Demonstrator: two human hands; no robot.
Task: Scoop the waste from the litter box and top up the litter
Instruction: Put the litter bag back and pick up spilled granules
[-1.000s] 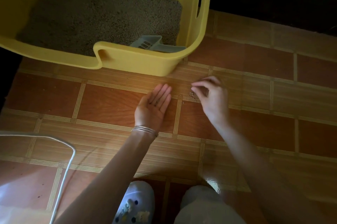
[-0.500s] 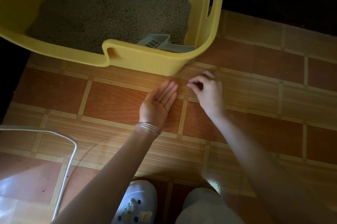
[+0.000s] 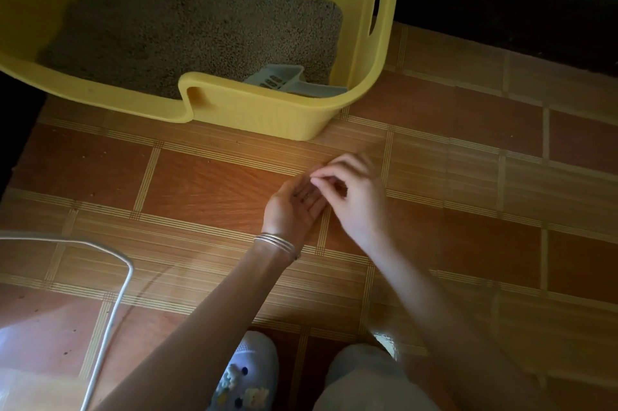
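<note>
Our left hand (image 3: 291,210) lies palm up, fingers relaxed; our right hand (image 3: 357,200) curls over it, and we cannot tell whether its fingers hold anything. The scoop (image 3: 284,79) lies in the box (image 3: 254,119).

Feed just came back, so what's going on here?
A person crouches on the tiled floor before the yellow litter box. Their left hand lies palm up, open, and the right hand pinches its fingers together just above that palm, probably dropping stray grains too small to see. The grey scoop rests in the litter inside the box, untouched.
</note>
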